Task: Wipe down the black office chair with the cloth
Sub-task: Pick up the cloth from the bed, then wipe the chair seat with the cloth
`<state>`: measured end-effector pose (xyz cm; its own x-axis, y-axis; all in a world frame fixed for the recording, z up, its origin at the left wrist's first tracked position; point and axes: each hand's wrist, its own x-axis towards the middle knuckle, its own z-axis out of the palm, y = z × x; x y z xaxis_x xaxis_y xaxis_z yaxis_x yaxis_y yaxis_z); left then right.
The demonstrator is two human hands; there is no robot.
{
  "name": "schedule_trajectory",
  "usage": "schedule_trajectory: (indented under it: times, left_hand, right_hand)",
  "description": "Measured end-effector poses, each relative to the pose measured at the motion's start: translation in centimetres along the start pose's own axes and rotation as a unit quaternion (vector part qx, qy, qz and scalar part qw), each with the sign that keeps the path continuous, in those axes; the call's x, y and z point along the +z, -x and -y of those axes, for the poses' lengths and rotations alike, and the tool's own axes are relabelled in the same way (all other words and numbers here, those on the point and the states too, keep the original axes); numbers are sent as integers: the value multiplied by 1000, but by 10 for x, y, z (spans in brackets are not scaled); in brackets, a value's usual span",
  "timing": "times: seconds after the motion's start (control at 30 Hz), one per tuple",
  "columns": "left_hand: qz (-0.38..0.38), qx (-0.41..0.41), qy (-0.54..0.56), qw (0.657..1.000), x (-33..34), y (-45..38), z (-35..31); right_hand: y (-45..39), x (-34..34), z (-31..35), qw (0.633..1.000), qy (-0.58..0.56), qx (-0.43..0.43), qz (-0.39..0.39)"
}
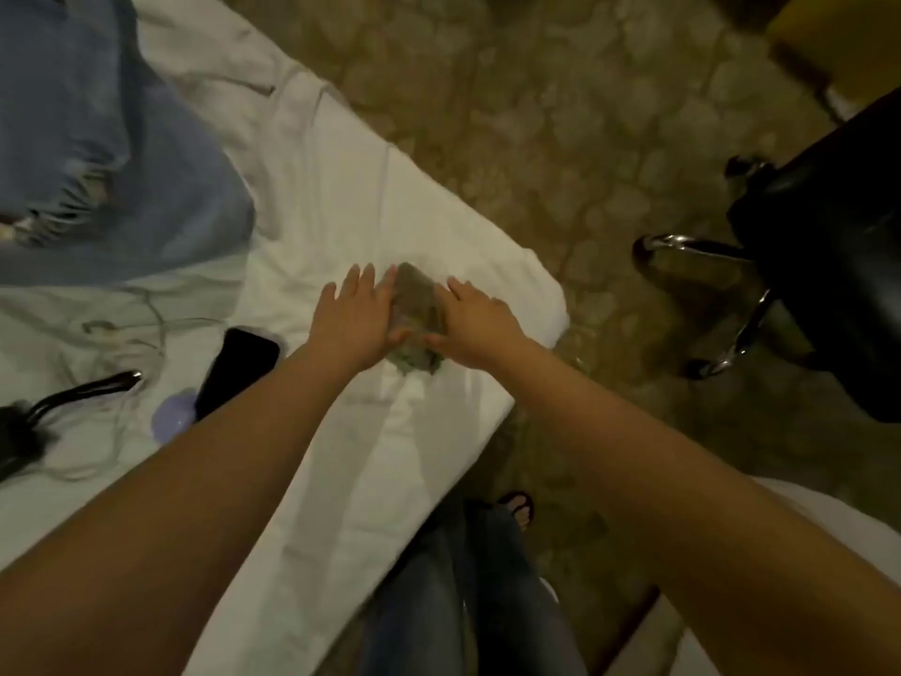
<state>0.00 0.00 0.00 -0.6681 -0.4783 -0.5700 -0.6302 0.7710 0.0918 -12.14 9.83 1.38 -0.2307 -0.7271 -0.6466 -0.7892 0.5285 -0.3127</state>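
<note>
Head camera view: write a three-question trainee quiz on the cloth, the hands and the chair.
1. True or false: the crumpled grey-green cloth lies on the white-sheeted bed.
2. Which hands touch the cloth? A) left hand only B) right hand only C) both
3. Fill in: the black office chair with chrome legs stands on the patterned floor to the person's ____.

Key: 1 true; 2 C; 3 right.
</note>
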Motion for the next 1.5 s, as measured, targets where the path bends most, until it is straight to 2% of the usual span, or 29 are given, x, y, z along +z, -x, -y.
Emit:
schedule_trajectory:
  times: [0.17, 0.23, 0.33, 0.43, 0.6, 0.7, 0.77, 0.97, 1.1, 1.27, 1.5]
  left_hand:
    - [-24, 6, 4, 1000, 17, -36, 14]
    - [-36, 11, -3, 999, 16, -40, 10]
    - [-12, -6, 28, 1000, 10, -42, 2]
    - [2, -25, 63, 998, -5, -44, -4]
    - [14, 33, 39, 999, -61, -40, -28]
    - [-4, 80, 11, 997, -102, -42, -61]
    - [-2, 104, 30, 994, -128, -45, -93]
    - [47, 172, 113, 977, -190, -62, -232]
    - [23, 226, 92, 969, -215, -73, -337]
    - [9, 288, 71, 955, -225, -97, -467]
    - [70, 354, 24, 932, -217, -142, -612]
  right_hand:
    - [-50, 21, 5, 999, 2, 38, -16]
    - [-58, 27, 8, 997, 41, 48, -47]
    - [-59, 18, 12, 995, 48, 65, -61]
    - [-53, -1, 12, 996, 10, 79, -28]
    - [-25, -44, -11, 989, -98, 113, -14]
    - [1, -82, -36, 978, -161, 129, 16]
    - [21, -107, -61, 971, -195, 135, 20]
    - [97, -169, -172, 963, -205, 155, -73]
    - [151, -201, -260, 951, -221, 176, -126]
    - [213, -218, -372, 910, -306, 223, -170]
    - [261, -217, -510, 874, -368, 257, -185]
